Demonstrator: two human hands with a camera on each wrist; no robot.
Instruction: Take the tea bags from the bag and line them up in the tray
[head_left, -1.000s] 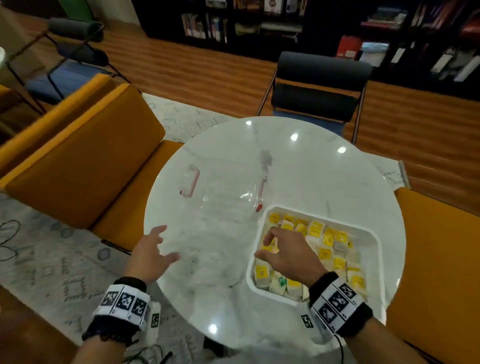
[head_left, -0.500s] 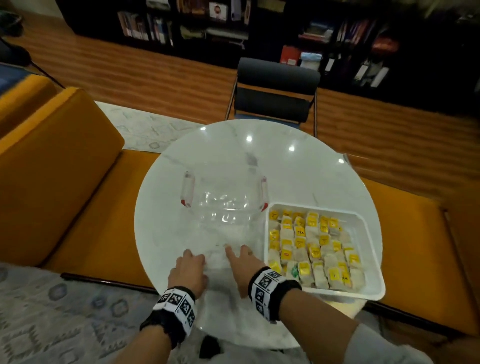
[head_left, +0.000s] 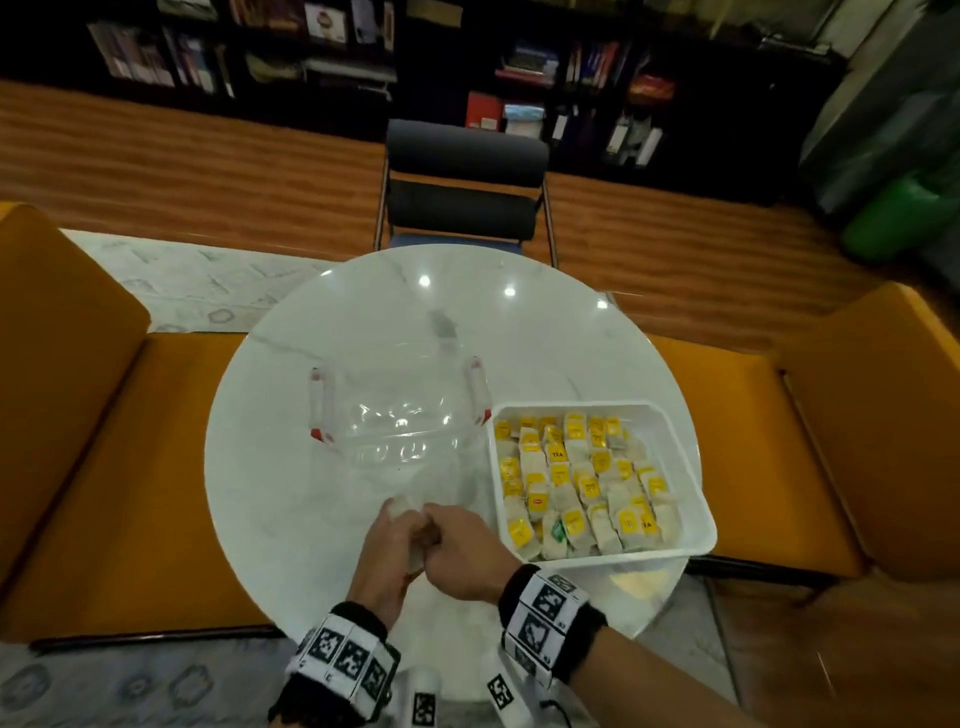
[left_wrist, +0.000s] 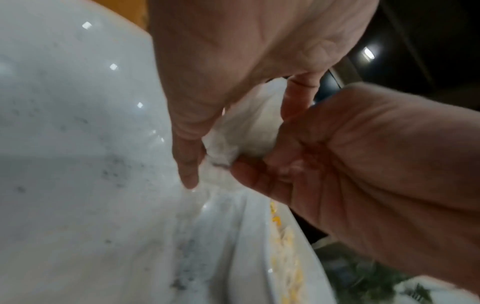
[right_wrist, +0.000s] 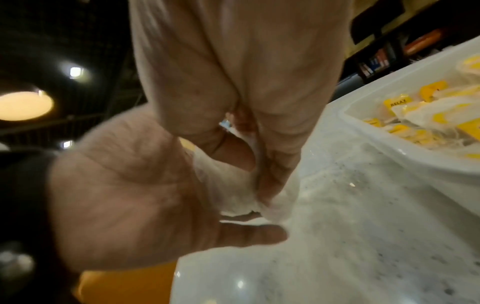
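Note:
A clear plastic bag (head_left: 400, 436) with red-tipped handles lies flat on the round white table (head_left: 561, 353); I see no tea bags inside it. Both hands meet at its near end. My left hand (head_left: 395, 525) and right hand (head_left: 447, 530) pinch the bunched plastic between fingers and thumbs. The left wrist view shows the crumpled bag end (left_wrist: 241, 131) squeezed between the two hands. To the right stands a white tray (head_left: 691, 467) filled with rows of tea bags (head_left: 576, 483) with yellow tags.
Orange upholstered seats (head_left: 104, 467) flank the table on both sides. A black chair (head_left: 462, 208) stands at the far side, with dark bookshelves behind it. The tray hangs slightly over the table's near right edge.
My right hand left the tray and joined the left at the bag's near end. Half a second ago both lay flat on the plastic; now they have gathered it and pinch it.

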